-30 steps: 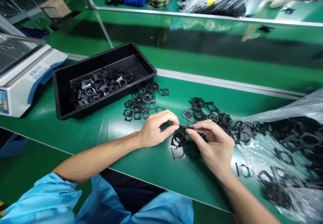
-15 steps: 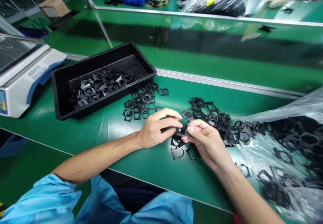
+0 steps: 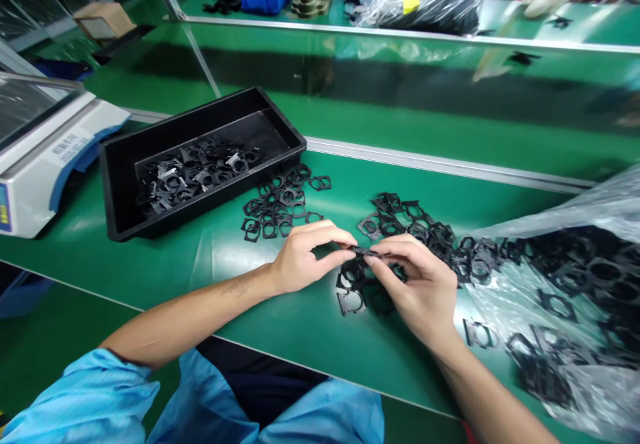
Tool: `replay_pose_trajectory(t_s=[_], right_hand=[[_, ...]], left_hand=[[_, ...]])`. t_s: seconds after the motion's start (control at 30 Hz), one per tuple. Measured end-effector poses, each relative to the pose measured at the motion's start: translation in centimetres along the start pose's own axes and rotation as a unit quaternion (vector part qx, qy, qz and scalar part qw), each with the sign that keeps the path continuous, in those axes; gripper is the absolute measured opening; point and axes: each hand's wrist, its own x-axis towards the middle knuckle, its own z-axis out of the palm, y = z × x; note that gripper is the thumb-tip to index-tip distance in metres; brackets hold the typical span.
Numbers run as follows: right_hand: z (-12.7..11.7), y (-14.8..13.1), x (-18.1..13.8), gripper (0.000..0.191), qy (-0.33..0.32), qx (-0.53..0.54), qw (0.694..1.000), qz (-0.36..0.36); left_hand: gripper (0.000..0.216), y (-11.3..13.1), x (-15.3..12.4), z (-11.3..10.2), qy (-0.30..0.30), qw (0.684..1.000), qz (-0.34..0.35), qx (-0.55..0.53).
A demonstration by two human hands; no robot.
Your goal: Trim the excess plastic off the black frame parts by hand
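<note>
From my remote view, the left hand and right hand hold one thin black plastic frame between them, thumbs and forefingers pinching it from either side. The remaining fingers curl inward. The frame sits just above a loose pile of frames on the green bench mat. A black tray of frames lies left; a clear plastic bag of frames lies right.
</note>
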Motion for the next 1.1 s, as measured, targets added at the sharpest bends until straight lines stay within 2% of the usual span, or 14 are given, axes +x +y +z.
replay_pose_trajectory(t_s=[0.17,0.3,0.4,0.47,0.53,0.63,0.73,0.97,1.03,1.1], right_hand=[[-0.18,0.17,0.1,0.005,-0.006,0.002,1.0,-0.02],[-0.2,0.3,0.11,0.012,-0.022,0.015,0.999,-0.032],[-0.16,0.42,0.2,0.013,-0.032,0.034,0.999,-0.016],[-0.12,0.52,0.32,0.015,-0.042,0.052,0.997,0.025],[-0.05,0.6,0.43,0.018,-0.05,0.077,0.993,0.077],[0.07,0.61,0.49,0.025,-0.049,0.114,0.983,0.137],[0.16,0.58,0.43,0.032,-0.045,0.14,0.976,0.162],[0.33,0.48,0.3,0.036,-0.026,0.18,0.967,0.179],[0.33,0.37,0.27,0.036,-0.017,0.172,0.97,0.171],[0.25,0.32,0.26,0.037,-0.016,0.161,0.973,0.167]], left_hand=[[0.005,-0.26,-0.19,-0.13,-0.002,0.999,0.036,0.013],[0.008,-0.6,-0.48,-0.28,-0.028,0.997,0.072,0.014],[0.008,-0.64,-0.54,-0.25,-0.045,0.997,0.058,-0.003],[0.003,-0.59,-0.46,-0.12,-0.048,0.998,-0.004,-0.039],[0.009,-0.58,-0.33,0.06,-0.051,0.988,-0.107,-0.102],[0.02,-0.68,-0.14,0.24,-0.053,0.944,-0.256,-0.201],[0.031,-0.75,0.05,0.2,-0.058,0.898,-0.343,-0.269],[0.048,-0.47,0.17,0.28,-0.065,0.805,-0.451,-0.379],[0.046,-0.38,0.15,0.32,-0.062,0.801,-0.454,-0.386],[0.042,-0.28,0.18,0.25,-0.067,0.815,-0.437,-0.374]])
